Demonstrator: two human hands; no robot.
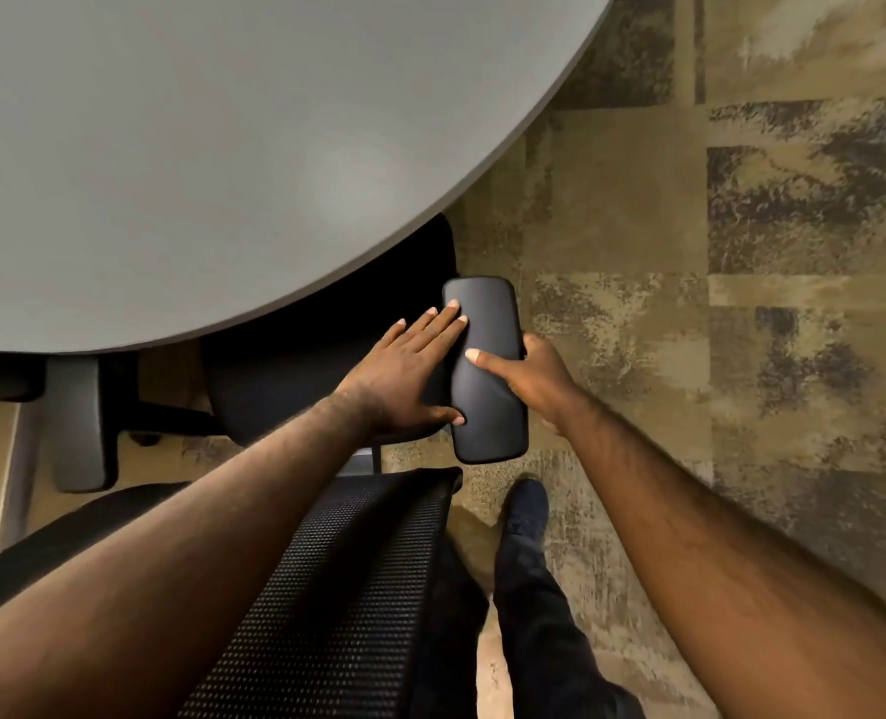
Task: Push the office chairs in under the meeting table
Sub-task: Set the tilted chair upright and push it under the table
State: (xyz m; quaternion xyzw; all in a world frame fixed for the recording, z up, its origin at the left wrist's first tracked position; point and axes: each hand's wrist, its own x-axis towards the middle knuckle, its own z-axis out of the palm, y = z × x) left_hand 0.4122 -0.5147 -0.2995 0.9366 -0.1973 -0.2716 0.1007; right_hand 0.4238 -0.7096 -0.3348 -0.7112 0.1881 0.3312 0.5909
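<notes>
Head view: chair [326,386] going half under desk [223,147]. Left hand [404,371] pressing flat on armrest [487,371]; right hand [526,378] gripping it. Next: pushing farther in.

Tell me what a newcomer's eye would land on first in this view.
First, the two hands at centre on the black padded armrest: the left hand lies flat with straight fingers on its inner edge, and the right hand grips its outer edge. Next, the big rounded grey tabletop filling the upper left, with the chair's dark seat partly under its rim.
</notes>
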